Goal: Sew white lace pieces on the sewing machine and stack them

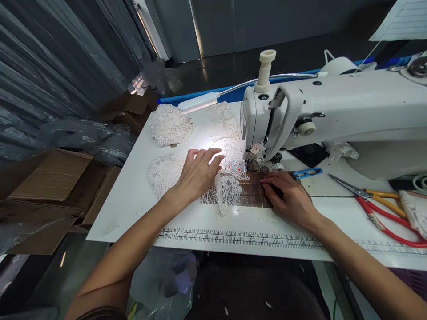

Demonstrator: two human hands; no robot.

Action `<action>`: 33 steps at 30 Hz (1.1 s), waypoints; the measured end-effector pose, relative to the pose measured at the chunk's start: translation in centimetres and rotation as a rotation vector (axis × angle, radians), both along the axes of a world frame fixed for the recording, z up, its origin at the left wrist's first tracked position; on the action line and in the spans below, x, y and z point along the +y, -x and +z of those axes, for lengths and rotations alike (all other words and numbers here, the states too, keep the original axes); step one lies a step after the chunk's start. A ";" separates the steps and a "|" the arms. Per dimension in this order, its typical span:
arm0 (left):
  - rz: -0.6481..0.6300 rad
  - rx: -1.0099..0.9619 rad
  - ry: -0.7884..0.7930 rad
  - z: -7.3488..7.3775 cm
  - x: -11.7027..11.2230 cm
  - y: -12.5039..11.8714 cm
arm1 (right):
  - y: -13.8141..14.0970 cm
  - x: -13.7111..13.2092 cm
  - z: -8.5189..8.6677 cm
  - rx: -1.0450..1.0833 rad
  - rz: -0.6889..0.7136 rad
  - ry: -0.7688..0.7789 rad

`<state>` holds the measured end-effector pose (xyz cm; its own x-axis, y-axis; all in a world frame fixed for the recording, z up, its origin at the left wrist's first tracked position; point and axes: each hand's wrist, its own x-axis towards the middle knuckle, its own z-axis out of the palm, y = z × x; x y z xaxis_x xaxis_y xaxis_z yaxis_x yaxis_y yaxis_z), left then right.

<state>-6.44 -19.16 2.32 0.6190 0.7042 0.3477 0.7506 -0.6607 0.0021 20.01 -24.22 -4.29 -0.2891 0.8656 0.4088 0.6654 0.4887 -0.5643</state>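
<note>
White lace (229,191) lies partly on a brown plate (255,190) in front of the sewing machine's (255,120) needle area. My left hand (200,173) hovers or rests over the lace's left side, fingers bent and apart, with nothing visibly gripped. On the right part of the brown plate rests my right hand (288,195), its fingers stretched toward the lace and a gap showing between them and the thumb. The lace edge runs up to the presser foot, where bright light hides the detail. More lace (163,173) spreads beneath and left of my left wrist.
A lace bundle (171,124) sits at the back left below a lamp (199,102). Blue thread snips (307,173) and red-and-orange-handled scissors (376,204) lie at right. A ruler strip (240,238) follows the table's front edge. Cardboard boxes (50,178) stand left.
</note>
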 end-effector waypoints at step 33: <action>-0.460 -0.320 0.859 1.9 -0.1 0.9 | 4.0 -1.0 4.0 0.348 0.357 0.575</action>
<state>-7.30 -19.26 4.23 0.8590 0.5109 0.0346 0.3057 -0.5659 0.7657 16.04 -25.17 -0.26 -0.5286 0.8479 0.0411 0.2585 0.2069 -0.9436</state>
